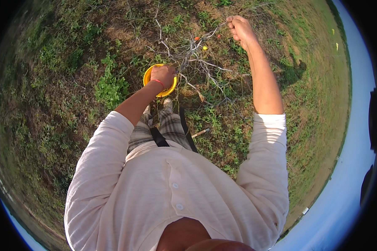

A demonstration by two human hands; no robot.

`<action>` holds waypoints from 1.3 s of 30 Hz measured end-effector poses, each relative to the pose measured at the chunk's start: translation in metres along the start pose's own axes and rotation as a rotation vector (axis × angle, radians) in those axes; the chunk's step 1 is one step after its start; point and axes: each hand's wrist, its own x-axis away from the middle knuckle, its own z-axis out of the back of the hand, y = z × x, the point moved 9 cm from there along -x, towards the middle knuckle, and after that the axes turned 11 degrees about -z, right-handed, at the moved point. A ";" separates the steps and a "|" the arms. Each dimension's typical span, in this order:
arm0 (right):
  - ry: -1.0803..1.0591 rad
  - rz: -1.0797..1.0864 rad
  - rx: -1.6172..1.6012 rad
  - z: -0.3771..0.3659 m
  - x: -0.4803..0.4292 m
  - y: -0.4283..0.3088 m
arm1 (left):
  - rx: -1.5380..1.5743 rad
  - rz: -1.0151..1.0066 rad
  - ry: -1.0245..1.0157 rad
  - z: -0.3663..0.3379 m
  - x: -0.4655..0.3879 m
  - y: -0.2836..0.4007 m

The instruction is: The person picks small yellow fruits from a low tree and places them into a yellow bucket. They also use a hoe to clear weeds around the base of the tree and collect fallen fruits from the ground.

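Note:
My left hand (pixel 164 76), with a red band at the wrist, is over a round yellow bucket (pixel 147 77), covering part of its opening and right rim. Its fingers are largely hidden, so whether they grip the bucket is unclear. Farther out to the right, my right hand (pixel 241 30) has its fingers closed around the tip of a thin bare branch (pixel 212 34). That branch runs back into a leafless, pale, many-forked shrub (pixel 188 56). Among its twigs show a small yellow round fruit (pixel 204 48), an orange-red one (pixel 197 38) and another reddish one (pixel 219 36).
My shoes (pixel 167 103) stand just below the bucket. A short wooden stick or handle (pixel 200 133) lies right of my legs. Low green weeds (pixel 111 83) and dry grass cover the ground. Small yellow markers (pixel 337 46) stand at far right.

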 end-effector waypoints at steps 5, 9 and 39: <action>0.207 0.228 1.029 -0.026 0.007 0.010 | -0.034 -0.025 0.014 0.003 0.000 0.003; 0.192 0.363 1.288 -0.042 0.007 0.014 | -0.051 -0.031 -0.001 0.001 0.004 0.000; -0.223 0.279 1.343 -0.101 0.065 -0.024 | -0.041 -0.008 0.046 -0.005 0.000 0.005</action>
